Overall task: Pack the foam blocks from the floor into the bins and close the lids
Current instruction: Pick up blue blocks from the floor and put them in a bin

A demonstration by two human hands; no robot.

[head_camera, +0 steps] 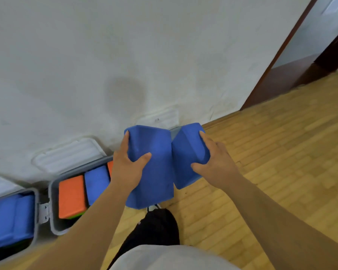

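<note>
Left bin (35, 215), cut off by the frame edge, and middle bin (52, 211), partly hidden by an arm, stand open, holding blue and orange blocks. Above the floor (271, 172), two bevelled blue foam blocks touch. The left grip (125, 168) curls round the larger-looking block (156, 182); the right grip (219, 162) clasps the other block (185, 152).

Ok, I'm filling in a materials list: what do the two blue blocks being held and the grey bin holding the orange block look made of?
Left blue block and right blue block: likely dense foam, matte, no glare, bevelled edges. Grey bin: probably moulded plastic, smooth, rounded corners; its white lid ribbed, likely plastic.
</note>
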